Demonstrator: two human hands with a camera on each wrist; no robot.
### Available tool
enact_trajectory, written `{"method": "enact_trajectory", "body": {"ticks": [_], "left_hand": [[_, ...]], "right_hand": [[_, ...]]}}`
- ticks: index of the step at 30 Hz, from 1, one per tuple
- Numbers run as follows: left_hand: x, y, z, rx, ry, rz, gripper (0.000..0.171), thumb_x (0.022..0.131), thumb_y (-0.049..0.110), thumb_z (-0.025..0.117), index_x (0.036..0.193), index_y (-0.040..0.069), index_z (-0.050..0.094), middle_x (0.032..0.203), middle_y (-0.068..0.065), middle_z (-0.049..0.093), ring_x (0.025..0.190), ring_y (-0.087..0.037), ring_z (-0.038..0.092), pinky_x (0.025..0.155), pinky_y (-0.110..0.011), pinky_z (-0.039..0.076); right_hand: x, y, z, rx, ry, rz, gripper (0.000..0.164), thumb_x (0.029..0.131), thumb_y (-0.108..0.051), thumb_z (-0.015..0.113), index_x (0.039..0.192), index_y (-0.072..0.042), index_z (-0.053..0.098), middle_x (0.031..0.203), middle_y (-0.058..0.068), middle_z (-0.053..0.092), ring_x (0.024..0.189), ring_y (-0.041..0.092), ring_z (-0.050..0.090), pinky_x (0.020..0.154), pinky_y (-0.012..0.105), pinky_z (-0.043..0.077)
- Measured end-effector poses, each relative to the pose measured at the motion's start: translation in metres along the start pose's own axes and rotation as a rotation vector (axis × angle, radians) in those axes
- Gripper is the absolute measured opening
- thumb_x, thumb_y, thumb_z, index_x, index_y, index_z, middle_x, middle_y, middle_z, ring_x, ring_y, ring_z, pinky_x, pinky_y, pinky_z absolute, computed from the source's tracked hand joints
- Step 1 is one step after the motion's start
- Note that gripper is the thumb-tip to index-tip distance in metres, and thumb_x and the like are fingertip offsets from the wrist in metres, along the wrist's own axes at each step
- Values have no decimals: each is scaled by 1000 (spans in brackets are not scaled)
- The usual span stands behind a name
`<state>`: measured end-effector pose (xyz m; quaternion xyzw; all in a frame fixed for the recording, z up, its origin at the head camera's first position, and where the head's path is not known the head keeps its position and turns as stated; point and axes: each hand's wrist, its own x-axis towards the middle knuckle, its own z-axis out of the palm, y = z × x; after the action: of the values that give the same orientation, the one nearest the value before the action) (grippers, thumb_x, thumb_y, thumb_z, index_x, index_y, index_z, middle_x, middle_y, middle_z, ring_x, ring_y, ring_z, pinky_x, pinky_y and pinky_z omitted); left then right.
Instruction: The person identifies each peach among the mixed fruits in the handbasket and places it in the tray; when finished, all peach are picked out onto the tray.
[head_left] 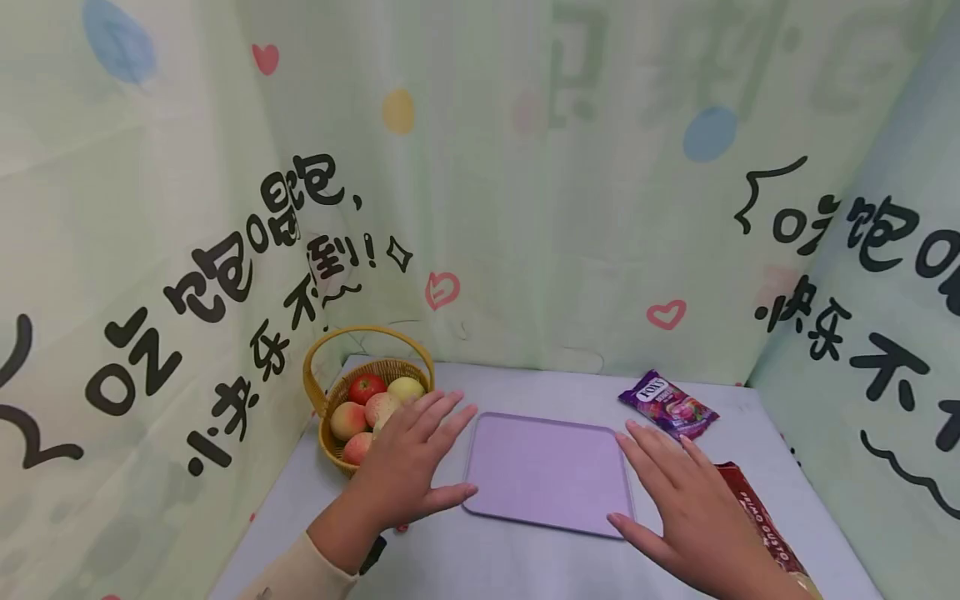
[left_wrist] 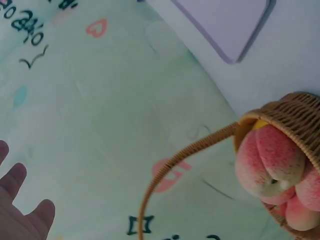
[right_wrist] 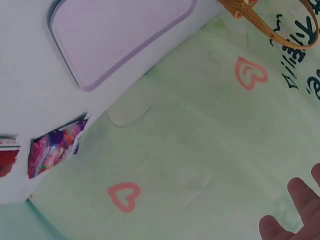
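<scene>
Lilac on the tray, plain across its face, with a darker purple rim! Rich purple on the candy bag, white lettering and a pinkish print; deep red on the long packet, pale letters running along it. Over to the basket, woven golden brown, and what a spread: bright red apple, yellow-green fruit, a peach speckled pink over cream! White table, cream sleeve, and the pale green curtain sports black characters, coral hearts, blue and yellow ovals!
</scene>
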<state>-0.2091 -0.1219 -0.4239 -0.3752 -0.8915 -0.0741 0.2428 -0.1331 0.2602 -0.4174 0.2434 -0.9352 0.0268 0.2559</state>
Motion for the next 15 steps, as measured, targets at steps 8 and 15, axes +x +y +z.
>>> {"method": "enact_trajectory", "body": {"ticks": [8, 15], "left_hand": [[-6, -26, 11, -66, 44, -163, 96, 85, 63, 71, 161, 21, 32, 164, -1, 34, 149, -23, 33, 120, -53, 34], [-11, -39, 22, -167, 0, -316, 98, 85, 60, 74, 162, 20, 28, 162, -4, 38, 149, -25, 35, 120, -58, 32]], "right_hand": [[0, 0, 23, 158, -38, 220, 93, 86, -56, 76, 158, -11, 40, 160, 10, 45, 145, 32, 42, 123, 59, 26], [-1, 5, 39, 251, -134, 410, 99, 88, -64, 69, 160, -7, 32, 158, 20, 44, 139, 44, 46, 105, 71, 41]]}}
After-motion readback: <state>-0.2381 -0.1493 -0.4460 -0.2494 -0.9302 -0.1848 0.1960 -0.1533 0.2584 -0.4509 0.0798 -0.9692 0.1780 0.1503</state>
